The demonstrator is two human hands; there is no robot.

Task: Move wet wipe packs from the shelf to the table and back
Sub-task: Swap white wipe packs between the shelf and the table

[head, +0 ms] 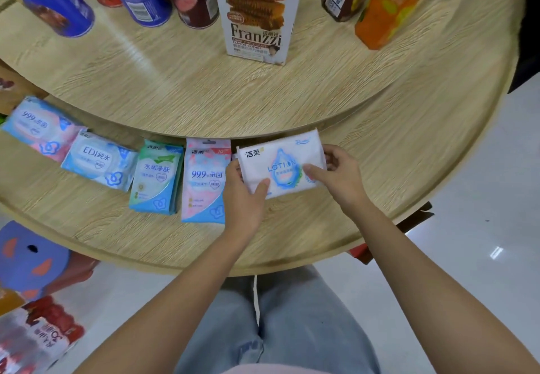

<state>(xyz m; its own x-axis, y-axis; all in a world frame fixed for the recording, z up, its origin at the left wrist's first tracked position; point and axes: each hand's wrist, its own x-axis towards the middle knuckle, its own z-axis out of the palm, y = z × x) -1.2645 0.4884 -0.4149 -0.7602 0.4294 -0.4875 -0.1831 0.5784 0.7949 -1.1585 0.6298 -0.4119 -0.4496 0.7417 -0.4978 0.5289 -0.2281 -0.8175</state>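
Item under handling: one white pack [280, 163], held over the lower shelf [365, 198] at the right-hand end of the row, just under the front edge of the upper shelf [204, 96]. Whether its underside touches the board cannot be told.

Handling assessment: a soft film pouch, judged light and pliable, with a smooth and probably slippery skin. It should bend if carried by one corner. The short ends are the sound places to take hold, thumb on the face and fingers behind, and that is how it is taken here.

Hands: the left hand [245, 195] pinches the corner at 7 o'clock of the pack, with the thumb on the printed face. The right hand [339, 175] grips the end at 3 o'clock, thumb on the face and fingers curled round the edge. Both hands are closed on the pack.

Appearance: a white wrapper, lying landscape and slightly tilted, with a blue droplet motif and the word LOTION at centre, and dark characters at its 10 o'clock corner.

Adjacent stock: at 9 o'clock of the pack, a pink pack [204, 178] just beside the left hand, then a green pack [156, 175], then a pale blue EDI pack [99, 160]. At 12 o'clock, on the upper shelf, stands a biscuit box [254, 14].
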